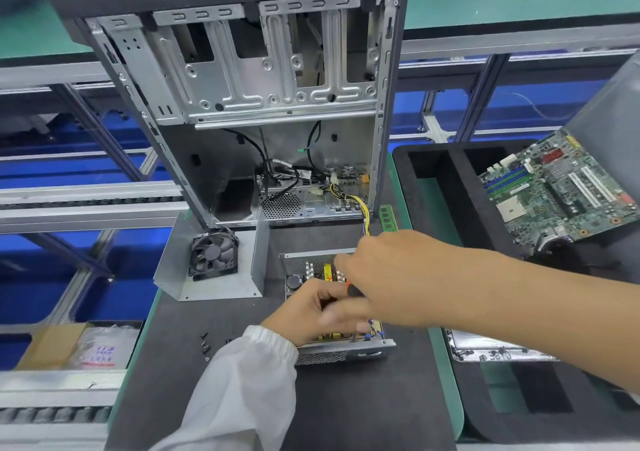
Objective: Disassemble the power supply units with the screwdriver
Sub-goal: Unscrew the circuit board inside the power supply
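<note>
Left hand (311, 312) is gripping the opened power supply unit (341, 346) on the dark mat (346, 409) while the right hand (388, 277) is clutching an orange-and-black screwdriver (349, 289) over its board, likely seeking another screw; beyond, the stripped computer case (242, 86) is standing upright.

Left hand (313, 308) gripping open power supply unit (341, 345), right hand (388, 274) holding screwdriver (353, 289) over it
</note>
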{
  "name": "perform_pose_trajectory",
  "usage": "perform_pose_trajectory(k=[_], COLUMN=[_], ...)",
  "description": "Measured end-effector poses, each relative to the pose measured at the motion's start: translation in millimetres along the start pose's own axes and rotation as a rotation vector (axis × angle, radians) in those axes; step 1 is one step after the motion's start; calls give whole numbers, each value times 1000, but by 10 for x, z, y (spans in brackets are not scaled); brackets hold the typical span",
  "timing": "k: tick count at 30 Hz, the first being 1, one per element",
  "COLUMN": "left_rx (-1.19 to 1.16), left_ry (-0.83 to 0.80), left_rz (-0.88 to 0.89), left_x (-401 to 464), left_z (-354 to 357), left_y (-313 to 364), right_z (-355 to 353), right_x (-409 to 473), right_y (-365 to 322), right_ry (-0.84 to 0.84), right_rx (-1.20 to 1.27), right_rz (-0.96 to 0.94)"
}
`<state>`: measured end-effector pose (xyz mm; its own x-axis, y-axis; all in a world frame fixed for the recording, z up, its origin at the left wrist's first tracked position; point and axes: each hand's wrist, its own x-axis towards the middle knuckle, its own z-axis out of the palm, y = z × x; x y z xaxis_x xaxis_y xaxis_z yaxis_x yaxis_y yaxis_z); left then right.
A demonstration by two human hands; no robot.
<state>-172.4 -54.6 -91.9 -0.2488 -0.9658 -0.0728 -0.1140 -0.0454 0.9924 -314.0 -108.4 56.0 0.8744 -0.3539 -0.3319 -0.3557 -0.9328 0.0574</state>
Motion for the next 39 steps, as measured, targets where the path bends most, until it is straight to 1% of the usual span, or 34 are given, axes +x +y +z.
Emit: perform_pose_trajectory(k=[2,4,6,8,10,11,13,15,17,18,20,23,25,26,28,30,32,33,35,37,38,39], left_rx=[27,17,-33,-27,-22,-33,-27,-7,-31,-37,-37,-46,-69,-69,-29,-2,-16,-26,-29,-41,-56,-66], left_ry=[-13,1,25,35,33,44,44,-9,-54,-63,-33,23,22,18,11,-2,-22,-26,-18,21,37,44], left_rz=[2,9,-5,-15,-28,-26,-8,11,32,42,54,19,16,16,25,18,42,52,45,38,40,31], left_x=[0,3,-6,-9,-3,3,5,-10,-11,-4,-2,-13,-8,-8,-7,-9,-6,-11,-9,4,11,13], left_z=[-4,1,15,24,31,35,29,28,17,19,29,43,43,44,42,32,16,13,11,12,16,12], left_y=[24,5,10,4,11,7,6,64,102,112,73,16,-10,-6,17,33,35,39,41,16,11,22], right_z=[-7,36,59,43,25,8,-10,-31,-46,-41,-15,-16,-60,-89,-133,-146,-108,-86,-60,-73,-109,-136], right_x=[51,93,86,55,46,39,38,53,77,83,76,30,9,6,13,33,62,67,46,2,-21,-27], right_y=[-63,-63,-12,32,84,99,119,93,43,17,-6,36,69,79,79,38,-18,-29,-15,41,64,84], right_ry=[29,0,-21,-82,-117,-132,-123,-62,7,28,31,-74,-155,-165,-123,-42,15,13,-33,-125,-153,-145], right_rx=[-137,-167,-129,-65,43,111,184,40,-118,-154,-168,-86,-1,41,74,-51,-194,-220,-162,-3,82,136], right_rz=[26,18,-49,-144,-226,-226,-134,5,64,54,10,-78,-159,-164,-72,53,59,39,-3,-68,-104,-109])
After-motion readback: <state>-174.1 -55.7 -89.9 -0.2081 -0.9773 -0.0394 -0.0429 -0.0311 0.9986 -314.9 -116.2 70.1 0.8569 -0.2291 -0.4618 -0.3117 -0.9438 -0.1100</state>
